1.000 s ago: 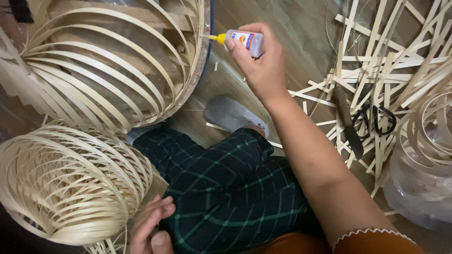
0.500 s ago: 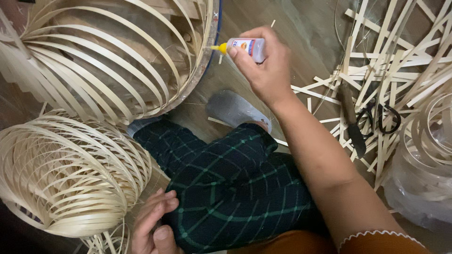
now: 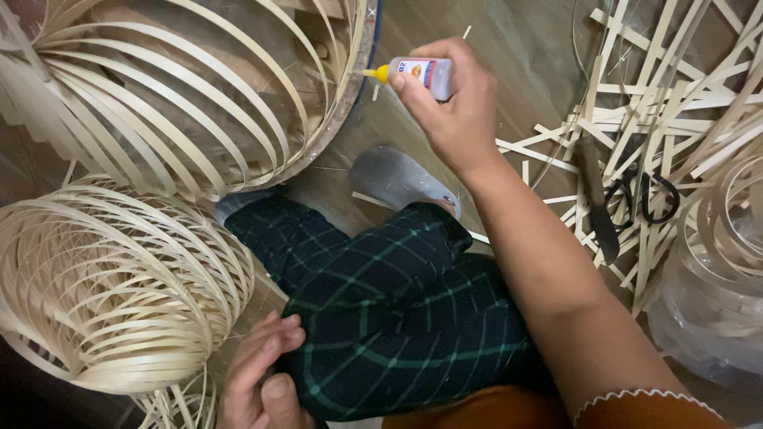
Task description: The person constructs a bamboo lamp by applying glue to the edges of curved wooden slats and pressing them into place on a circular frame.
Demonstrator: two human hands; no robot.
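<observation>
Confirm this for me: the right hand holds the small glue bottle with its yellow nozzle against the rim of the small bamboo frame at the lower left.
Not quite. In the head view the right hand holds the glue bottle with its yellow nozzle against the rim of the large bamboo frame at the upper left, not the small frame at the lower left.

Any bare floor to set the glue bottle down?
Bare floor lies between the large bamboo frame and the strip pile, above the grey sock. Crowded right: strips, scissors, knife. The right hand holds the glue bottle.
</observation>
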